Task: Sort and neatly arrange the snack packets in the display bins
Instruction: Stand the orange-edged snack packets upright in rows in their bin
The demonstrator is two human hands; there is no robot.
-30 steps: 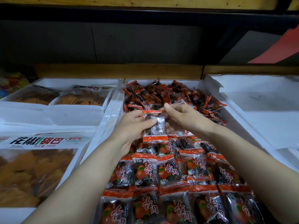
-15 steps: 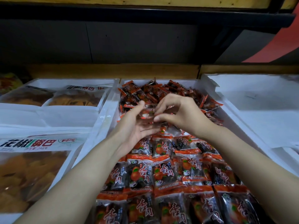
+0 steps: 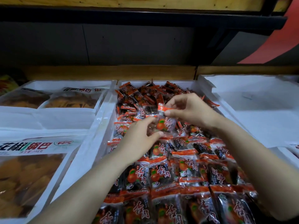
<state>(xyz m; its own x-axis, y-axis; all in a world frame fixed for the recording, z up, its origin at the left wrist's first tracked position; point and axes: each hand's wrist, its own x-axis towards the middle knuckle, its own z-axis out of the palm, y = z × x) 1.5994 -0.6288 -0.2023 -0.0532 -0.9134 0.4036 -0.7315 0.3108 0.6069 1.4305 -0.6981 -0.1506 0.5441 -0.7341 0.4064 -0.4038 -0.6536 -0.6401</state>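
The white middle bin [image 3: 100, 126] holds small dark snack packets with orange seals. In its near half they lie in tidy overlapping rows [image 3: 186, 173], printed faces up, while in its far half they sit in a loose heap [image 3: 145, 94] at all angles. Above the line where rows meet heap, both hands hold one packet [image 3: 163, 125] lifted off the rest. The right hand [image 3: 191, 110] pinches its orange top seal between thumb and fingers. The left hand [image 3: 139, 139] has its fingers curled round the lower edge, thumb beneath. To the left, a near bin [image 3: 64, 175] carries a large clear bag [image 3: 32, 175] of golden crisps under a white label, and a far bin [image 3: 64, 83] holds two more such bags [image 3: 72, 101] side by side. On the right, another bin [image 3: 258, 97] shows white sheet-like surfaces; what lies inside it cannot be told.
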